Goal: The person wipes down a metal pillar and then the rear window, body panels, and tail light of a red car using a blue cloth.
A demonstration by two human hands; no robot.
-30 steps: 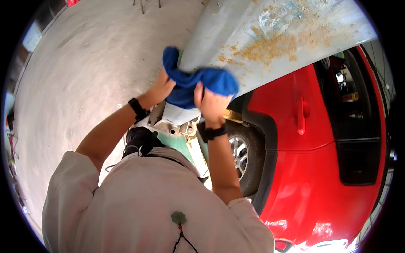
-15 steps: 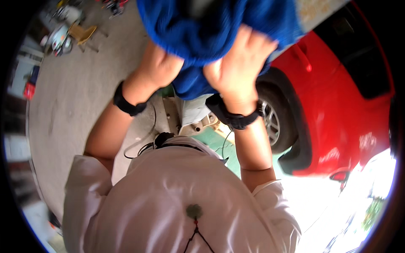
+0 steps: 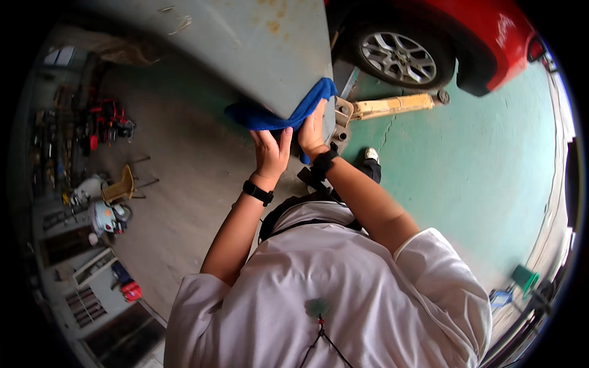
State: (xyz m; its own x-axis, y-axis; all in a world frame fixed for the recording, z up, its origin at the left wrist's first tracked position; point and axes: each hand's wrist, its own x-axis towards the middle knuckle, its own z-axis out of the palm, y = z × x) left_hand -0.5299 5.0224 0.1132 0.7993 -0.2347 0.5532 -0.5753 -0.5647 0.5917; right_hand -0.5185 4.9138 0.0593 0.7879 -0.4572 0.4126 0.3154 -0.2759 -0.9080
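Note:
A blue cloth (image 3: 279, 119) is folded around the near corner of a grey metal column (image 3: 245, 43). My left hand (image 3: 270, 153) grips the cloth's lower edge, its thumb raised in front and its fingertips hidden under the fabric. On the column's right side, my right hand (image 3: 313, 129) holds the other part of the cloth against the metal, its fingers partly covered. Both wrists wear black bands. The column's grey paint has rusty patches and scuffs.
A yellow lift arm (image 3: 392, 106) reaches right from the column's base, near a red car's front wheel (image 3: 399, 58). To the left stand a tan chair (image 3: 119, 186), a white-and-teal machine (image 3: 107, 218) and red equipment (image 3: 107, 119). My shoe (image 3: 372, 154) shows on the green floor.
The cloth was bunched up high and close to the camera in both hands; now it lies lower, spread along the column's corner. My view has turned, and more of the column shows.

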